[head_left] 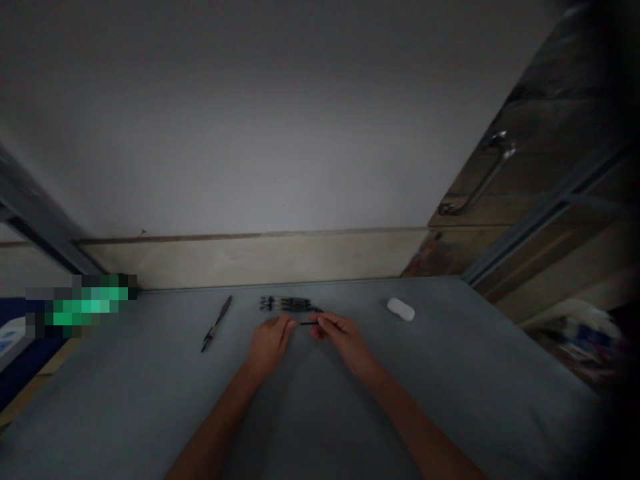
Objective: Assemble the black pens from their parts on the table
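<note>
Several dark pens [287,304] lie side by side on the grey table [165,387], just beyond my hands. My right hand [340,333] pinches a thin black rod-like piece [309,323], which points left toward the other hand. The fingers of my left hand [273,340] are pressed together near the rod's left end; what they hold, if anything, is too small to make out. Off to the left, a single black pen [217,324] rests at a slant on the tabletop.
A white oval case [401,309] sits right of my hands. Behind the table stands a pale wall [280,147], with a metal handle [483,177] at the right. A blurred bag of items [585,340] is beyond the right edge; a pixelated green patch covers the left corner.
</note>
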A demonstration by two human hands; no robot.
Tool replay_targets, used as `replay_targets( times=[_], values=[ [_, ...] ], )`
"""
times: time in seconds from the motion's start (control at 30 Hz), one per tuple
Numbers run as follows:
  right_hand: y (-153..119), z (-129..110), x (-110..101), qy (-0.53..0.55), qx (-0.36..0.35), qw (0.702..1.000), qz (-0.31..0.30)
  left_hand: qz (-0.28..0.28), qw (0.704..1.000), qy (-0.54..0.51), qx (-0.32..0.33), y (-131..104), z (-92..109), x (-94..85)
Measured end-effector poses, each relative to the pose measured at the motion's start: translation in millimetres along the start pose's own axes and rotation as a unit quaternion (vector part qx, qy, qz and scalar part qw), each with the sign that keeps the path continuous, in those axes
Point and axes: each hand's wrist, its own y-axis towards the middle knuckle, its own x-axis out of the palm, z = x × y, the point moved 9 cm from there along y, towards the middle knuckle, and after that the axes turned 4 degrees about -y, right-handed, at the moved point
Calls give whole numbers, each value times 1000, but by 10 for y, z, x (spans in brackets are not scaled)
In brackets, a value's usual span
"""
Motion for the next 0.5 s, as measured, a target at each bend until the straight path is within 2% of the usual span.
replay_targets(
  times=[0.17, 0.3, 0.43, 0.5],
  values=[
    [-7, -51, 60, -51, -13, 998, -24, -33, 996, 64, 56, -1, 144, 64],
    [-34, -70, 158, -104, -28, 994, -35, -43, 993, 72, 82, -25, 256, 123],
    [-136, -133, 272, -113, -53, 992, -21, -36, 994, 67, 84, -50, 302, 140],
    [-198, -146, 344, -101, -52, 993, -35, -30, 994, 68, 78, -55, 286, 127]
  ],
)
